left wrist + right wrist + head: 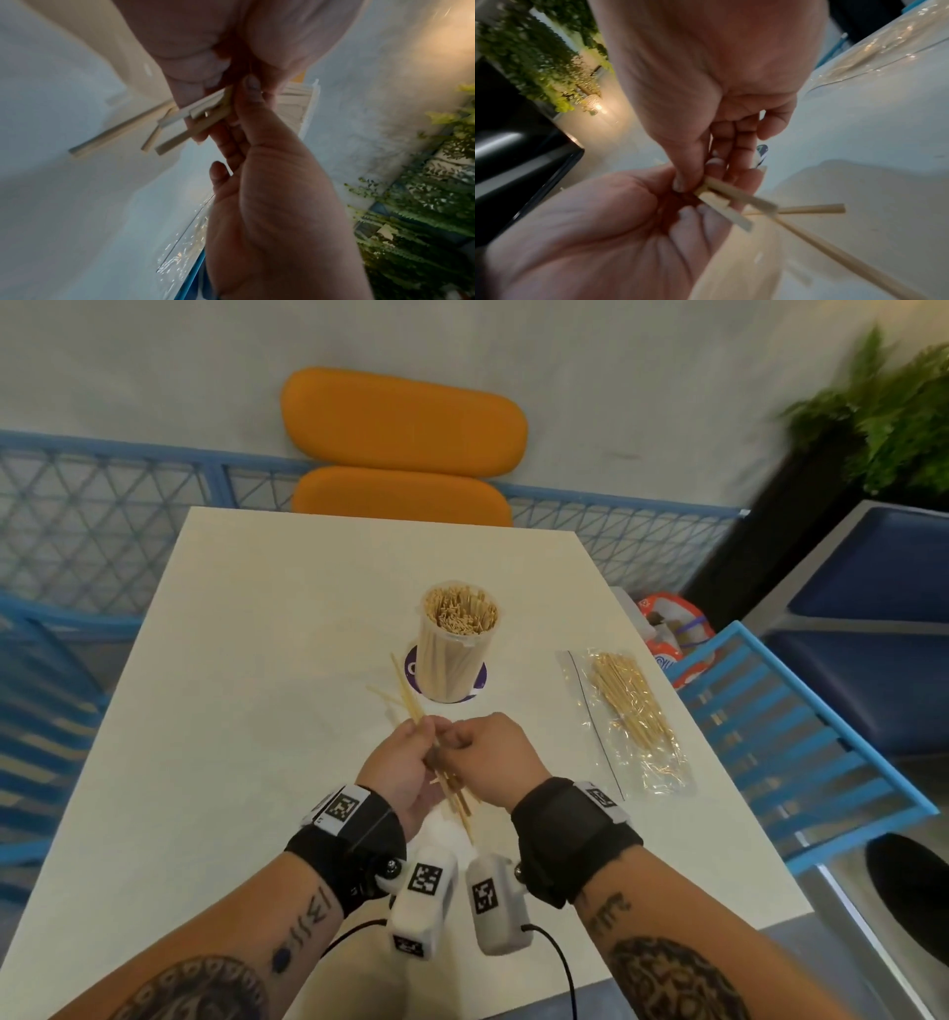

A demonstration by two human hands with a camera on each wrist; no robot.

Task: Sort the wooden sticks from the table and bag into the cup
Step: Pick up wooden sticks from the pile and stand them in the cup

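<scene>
Several thin pale wooden sticks [445, 775] sat pinched between your left hand [405, 770] and right hand [495, 755], seemingly uneven; you needed their ends squared before the stick-filled clear plastic cup [454, 642].

Orange chair [405, 449] well beyond the hands; blue slatted chair [785, 742] to their right; potted fern [883, 408] far right; purple coaster [480, 677] ahead of them.
</scene>
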